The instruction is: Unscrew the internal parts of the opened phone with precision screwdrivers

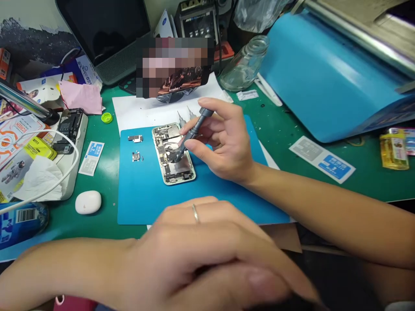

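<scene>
An opened smartphone [173, 153] with its inner parts bare lies on a blue mat [145, 198]. My right hand [223, 142] grips a dark grey screwdriver [194, 129], tilted, its lower end over the middle of the phone; whether the tip touches is hidden. Close to the camera, my left hand [207, 246] wears a ring, its fingers curled; what they hold, if anything, I cannot make out, though something dark shows below them. Small metal phone parts [135, 156] lie left of the phone. Behind my right fingers stand thin-tipped tools [181, 117], partly covered.
A second opened phone [66, 129] rests on a white box at the left, near a white earbud case [88, 202]. A glass jar [244, 65] leans behind a pair of white tweezers [269, 90]. A large blue sheet [317, 77] and a yellow lighter [394, 150] are at the right.
</scene>
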A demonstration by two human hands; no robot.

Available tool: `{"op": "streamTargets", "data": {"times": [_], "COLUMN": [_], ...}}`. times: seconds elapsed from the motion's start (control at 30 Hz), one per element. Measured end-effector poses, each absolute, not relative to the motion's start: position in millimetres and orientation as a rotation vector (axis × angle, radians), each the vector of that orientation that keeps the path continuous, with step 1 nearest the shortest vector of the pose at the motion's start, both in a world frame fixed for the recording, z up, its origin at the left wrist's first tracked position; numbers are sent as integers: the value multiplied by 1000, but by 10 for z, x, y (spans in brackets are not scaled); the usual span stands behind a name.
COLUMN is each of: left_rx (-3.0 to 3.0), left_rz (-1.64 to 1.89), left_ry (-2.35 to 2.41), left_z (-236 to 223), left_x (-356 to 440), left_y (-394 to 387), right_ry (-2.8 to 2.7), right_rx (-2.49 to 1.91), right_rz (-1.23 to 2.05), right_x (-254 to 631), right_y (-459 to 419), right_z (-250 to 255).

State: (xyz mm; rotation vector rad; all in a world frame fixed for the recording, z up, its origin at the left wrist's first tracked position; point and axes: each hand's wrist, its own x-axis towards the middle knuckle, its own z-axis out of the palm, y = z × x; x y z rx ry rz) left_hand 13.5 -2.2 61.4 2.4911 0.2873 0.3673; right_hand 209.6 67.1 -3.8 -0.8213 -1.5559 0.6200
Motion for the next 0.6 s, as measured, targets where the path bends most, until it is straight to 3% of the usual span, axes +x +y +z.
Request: {"op": "streamTargets", "data": {"times": [0.27,0.4,0.6], "left_rx": [2750,2948,3210], "left_rz": [845,712,221], "left_ry": [-9,142,505], "left_z": [285,219,137], "left_x": [97,43,16], "left_y": [137,112,26], "right_ry": [-1566,-1597,-1671], "right_rx": [-842,-818,-720], "right_rz": [594,614,576], "right_x": [2066,2043,2011], "right_y": [635,593,544], "right_z": [-21,-25,-42]}}
